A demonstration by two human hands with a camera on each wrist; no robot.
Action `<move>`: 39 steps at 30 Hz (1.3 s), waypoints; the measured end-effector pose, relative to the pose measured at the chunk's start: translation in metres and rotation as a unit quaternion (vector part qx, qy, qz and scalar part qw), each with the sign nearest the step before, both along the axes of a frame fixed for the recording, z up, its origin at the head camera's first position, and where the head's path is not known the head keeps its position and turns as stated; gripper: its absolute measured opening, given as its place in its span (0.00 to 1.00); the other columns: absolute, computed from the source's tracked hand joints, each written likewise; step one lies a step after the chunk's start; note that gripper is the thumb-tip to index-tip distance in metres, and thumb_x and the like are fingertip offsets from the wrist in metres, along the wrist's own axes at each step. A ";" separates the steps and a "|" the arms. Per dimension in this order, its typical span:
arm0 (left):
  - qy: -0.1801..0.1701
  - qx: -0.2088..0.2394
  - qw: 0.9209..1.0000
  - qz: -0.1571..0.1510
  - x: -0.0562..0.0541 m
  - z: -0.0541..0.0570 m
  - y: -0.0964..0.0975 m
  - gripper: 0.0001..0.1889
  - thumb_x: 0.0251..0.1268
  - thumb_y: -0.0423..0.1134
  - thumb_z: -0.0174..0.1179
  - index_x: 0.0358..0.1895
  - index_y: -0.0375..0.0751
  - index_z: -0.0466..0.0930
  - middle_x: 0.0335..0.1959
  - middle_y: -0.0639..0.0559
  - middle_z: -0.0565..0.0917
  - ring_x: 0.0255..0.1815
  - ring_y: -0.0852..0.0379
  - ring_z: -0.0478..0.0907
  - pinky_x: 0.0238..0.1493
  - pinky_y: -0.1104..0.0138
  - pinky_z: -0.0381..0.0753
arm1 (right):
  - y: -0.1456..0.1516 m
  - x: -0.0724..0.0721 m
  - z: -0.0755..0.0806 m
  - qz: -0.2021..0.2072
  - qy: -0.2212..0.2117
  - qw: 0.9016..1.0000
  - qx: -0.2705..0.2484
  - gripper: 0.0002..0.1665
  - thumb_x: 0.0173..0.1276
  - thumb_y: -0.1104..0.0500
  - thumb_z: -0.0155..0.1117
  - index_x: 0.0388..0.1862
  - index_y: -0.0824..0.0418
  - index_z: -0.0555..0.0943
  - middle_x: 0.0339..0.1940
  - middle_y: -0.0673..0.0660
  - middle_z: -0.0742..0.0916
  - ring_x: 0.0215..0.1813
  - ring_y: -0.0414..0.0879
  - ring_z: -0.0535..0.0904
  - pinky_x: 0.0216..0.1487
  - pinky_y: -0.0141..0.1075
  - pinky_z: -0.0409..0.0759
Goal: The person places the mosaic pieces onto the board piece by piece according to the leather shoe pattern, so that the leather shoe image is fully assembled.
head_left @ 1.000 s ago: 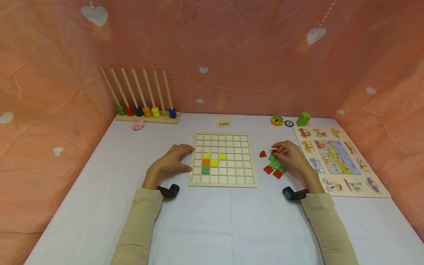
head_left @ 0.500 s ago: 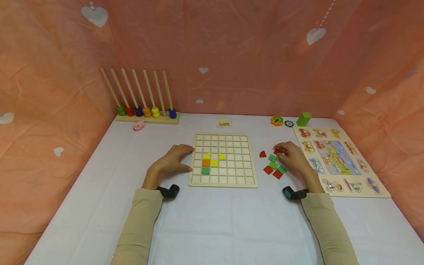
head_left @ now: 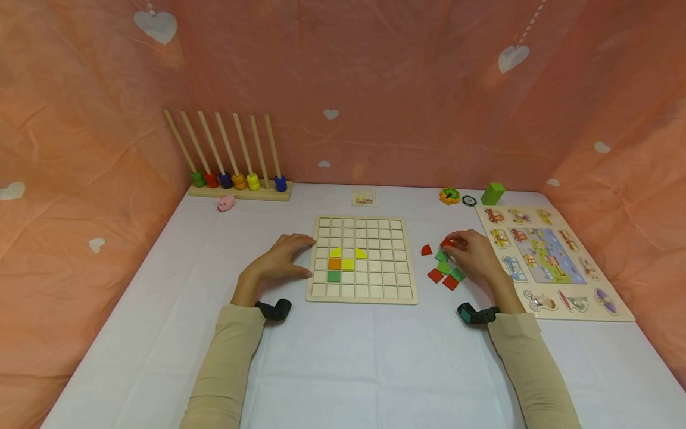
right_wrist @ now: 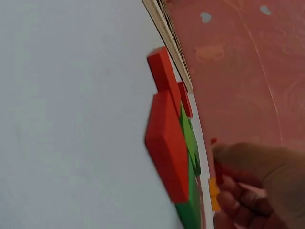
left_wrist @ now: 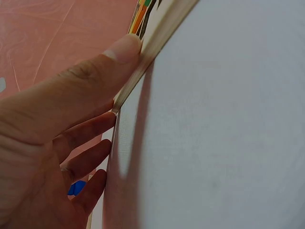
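Observation:
A wooden grid board (head_left: 361, 300) lies mid-table, with yellow pieces (head_left: 347, 264), an orange tile (head_left: 334, 263) and a green tile (head_left: 334, 276) in some cells. Along its left edge rests my left hand (head_left: 278, 257); in the left wrist view the thumb (left_wrist: 126, 47) touches the rim, fingers spread. To the right, my right hand (head_left: 474, 256) pinches a red tile (right_wrist: 218, 167) between thumb and fingers, its exact shape partly hidden. Below it are green tiles (head_left: 443, 267) and red tiles (head_left: 451, 282), with a red quarter-round piece (head_left: 426, 250) beside them.
A pattern card (head_left: 364, 198) lies behind the board. At back left stand a peg rack (head_left: 241, 193) with coloured beads and a pink pig (head_left: 226, 203). A picture puzzle (head_left: 552, 256), green block (head_left: 492, 193), clock-like toy (head_left: 449, 196) and round disc (head_left: 468, 201) are at right.
The right hand has picked up the red tile from the top of the pile and turned it slightly in its fingers. The left hand stays at the board's edge.

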State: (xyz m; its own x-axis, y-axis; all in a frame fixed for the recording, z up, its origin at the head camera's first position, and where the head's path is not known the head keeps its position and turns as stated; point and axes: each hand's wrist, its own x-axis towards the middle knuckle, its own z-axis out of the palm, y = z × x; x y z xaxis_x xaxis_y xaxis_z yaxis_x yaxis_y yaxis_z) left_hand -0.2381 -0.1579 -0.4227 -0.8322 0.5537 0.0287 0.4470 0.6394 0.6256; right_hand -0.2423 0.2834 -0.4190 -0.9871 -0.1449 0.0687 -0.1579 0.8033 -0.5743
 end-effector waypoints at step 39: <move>0.003 -0.007 1.000 0.000 -0.002 -0.001 0.000 0.37 0.48 0.42 0.71 0.63 0.33 0.67 0.64 0.38 0.67 0.62 0.41 0.60 0.65 0.49 0.57 | -0.168 0.033 -0.014 0.278 0.101 0.953 -0.061 0.06 0.57 0.58 0.71 0.33 0.57 0.84 0.34 0.47 0.84 0.41 0.40 0.76 0.44 0.33 0.75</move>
State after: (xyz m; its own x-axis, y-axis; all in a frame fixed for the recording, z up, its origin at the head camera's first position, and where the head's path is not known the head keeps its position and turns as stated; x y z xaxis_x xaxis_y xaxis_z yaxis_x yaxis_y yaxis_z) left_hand -0.2405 -0.1577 -0.4238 -0.8318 0.5545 0.0265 0.4514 0.6478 0.6137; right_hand -0.2092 0.1152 -0.4326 -0.7245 -0.6210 0.2992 -0.6575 0.4921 -0.5706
